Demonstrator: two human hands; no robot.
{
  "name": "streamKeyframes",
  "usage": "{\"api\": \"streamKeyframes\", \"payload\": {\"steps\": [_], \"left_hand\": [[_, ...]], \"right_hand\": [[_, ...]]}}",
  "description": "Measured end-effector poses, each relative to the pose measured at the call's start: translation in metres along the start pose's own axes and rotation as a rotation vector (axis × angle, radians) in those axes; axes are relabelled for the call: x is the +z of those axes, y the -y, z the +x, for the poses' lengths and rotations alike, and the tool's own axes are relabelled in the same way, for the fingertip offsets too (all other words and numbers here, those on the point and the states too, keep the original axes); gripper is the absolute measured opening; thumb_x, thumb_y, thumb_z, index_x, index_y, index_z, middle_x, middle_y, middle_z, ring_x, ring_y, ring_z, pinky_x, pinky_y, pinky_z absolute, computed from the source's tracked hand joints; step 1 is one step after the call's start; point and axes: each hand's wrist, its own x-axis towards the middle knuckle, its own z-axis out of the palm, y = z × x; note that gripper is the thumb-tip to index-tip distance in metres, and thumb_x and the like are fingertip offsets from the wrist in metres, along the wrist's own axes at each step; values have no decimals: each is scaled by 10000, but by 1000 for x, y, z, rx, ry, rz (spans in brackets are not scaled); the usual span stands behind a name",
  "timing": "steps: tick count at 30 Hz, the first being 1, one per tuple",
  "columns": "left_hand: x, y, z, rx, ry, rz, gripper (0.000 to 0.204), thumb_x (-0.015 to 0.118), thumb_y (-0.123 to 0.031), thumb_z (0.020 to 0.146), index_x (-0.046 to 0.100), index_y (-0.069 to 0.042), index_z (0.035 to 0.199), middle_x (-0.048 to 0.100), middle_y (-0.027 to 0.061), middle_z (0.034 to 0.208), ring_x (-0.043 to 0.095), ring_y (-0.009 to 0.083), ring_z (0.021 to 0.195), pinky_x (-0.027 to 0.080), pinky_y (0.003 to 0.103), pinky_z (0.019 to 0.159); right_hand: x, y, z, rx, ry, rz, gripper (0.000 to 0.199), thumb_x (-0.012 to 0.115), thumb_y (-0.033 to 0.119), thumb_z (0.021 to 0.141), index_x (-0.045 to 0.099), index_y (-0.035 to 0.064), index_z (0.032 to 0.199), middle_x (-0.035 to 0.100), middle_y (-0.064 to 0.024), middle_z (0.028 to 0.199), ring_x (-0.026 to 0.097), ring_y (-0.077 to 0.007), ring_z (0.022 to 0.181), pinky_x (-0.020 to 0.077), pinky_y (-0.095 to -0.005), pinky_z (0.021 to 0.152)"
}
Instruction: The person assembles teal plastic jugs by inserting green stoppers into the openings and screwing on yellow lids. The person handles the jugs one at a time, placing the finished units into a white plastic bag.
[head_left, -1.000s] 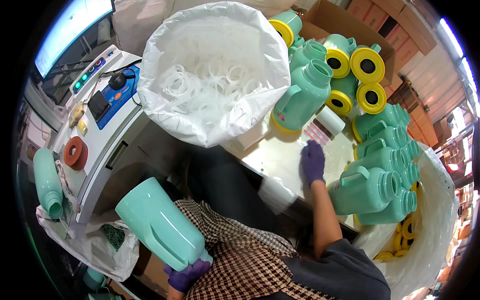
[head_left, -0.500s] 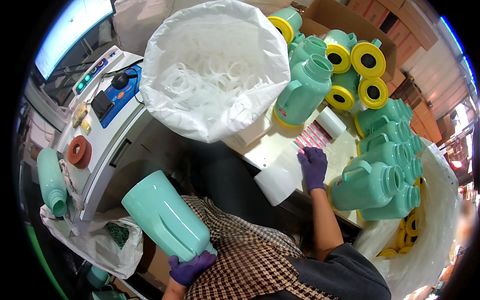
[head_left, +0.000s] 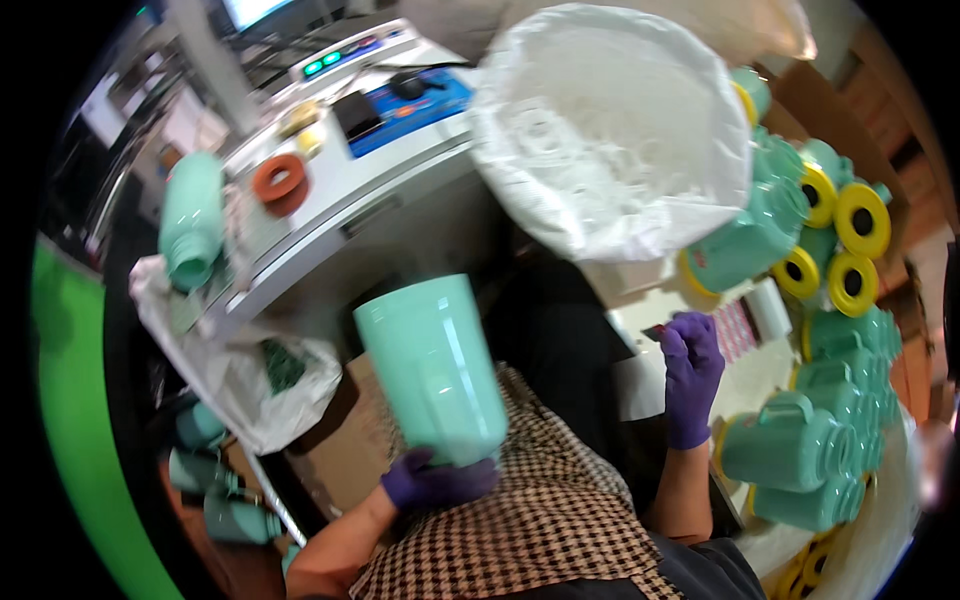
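In front of a brown-checked cloth apron, a mint-green cylindrical plastic jug is grasped by the purple-gloved left hand; near the white desk's front edge, a small dark-red sticker-like piece is pinched by the right hand. Labelling seems in hand; a steadied jug seems called for.

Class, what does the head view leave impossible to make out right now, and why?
In the head view:
Jug: its lower end is hidden behind the left hand.
Dark scrap: too small to identify, partly covered by the right hand.
Screen: cut off by the top edge.
Rings: overlapping and blurred, so uncountable.
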Motion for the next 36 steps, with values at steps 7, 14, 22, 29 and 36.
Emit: {"api": "streamKeyframes", "payload": {"steps": [7, 14, 22, 29, 36], "left_hand": [[-10, -21, 6, 227, 207, 695, 751, 594, -335, 971, 251, -10, 1554, 367, 195, 1554, 386, 306, 1423, 271, 490, 1230], [-21, 11, 17, 557, 149, 1237, 611, 591, -148, 1006, 280, -18, 1515, 338, 239, 1533, 369, 374, 1412, 286, 477, 1242], [-7, 4, 18, -170, 44, -125, 668, 566, -156, 945, 337, -283, 1560, 509, -61, 1390, 464, 118, 1315, 359, 394, 1167], [-26, 17, -9, -377, -52, -551, 626, 675, -225, 914, 444, -212, 1497, 535, 58, 1416, 459, 228, 1373, 433, 568, 1098], [-136, 77, -98, -2334, -105, -798, 626, 705, -173, 778, 451, 32, 1312, 526, 149, 1264, 561, 284, 1130, 470, 405, 991]], "right_hand": [[139, 82, 41, -21, 841, 315, 157, 681, 155, 905, 688, -2, 888, 595, -76, 864, 570, -189, 854, 471, -313, 782], [156, 90, 41, -24, 913, 194, 177, 712, 178, 888, 697, 5, 858, 576, -67, 846, 555, -168, 808, 469, -310, 749], [158, 98, 41, -194, 823, 34, 180, 757, 195, 835, 693, 34, 786, 583, -86, 825, 568, -246, 800, 474, -372, 744], [195, 54, 38, -367, 430, -22, 663, 815, 245, 801, 509, 50, 1355, 523, -153, 1144, 546, -291, 993, 476, -399, 886], [278, 151, 43, -1036, 574, 74, 543, 740, 167, 815, 584, 121, 1333, 598, -128, 987, 585, -326, 903, 500, -433, 819]]}}
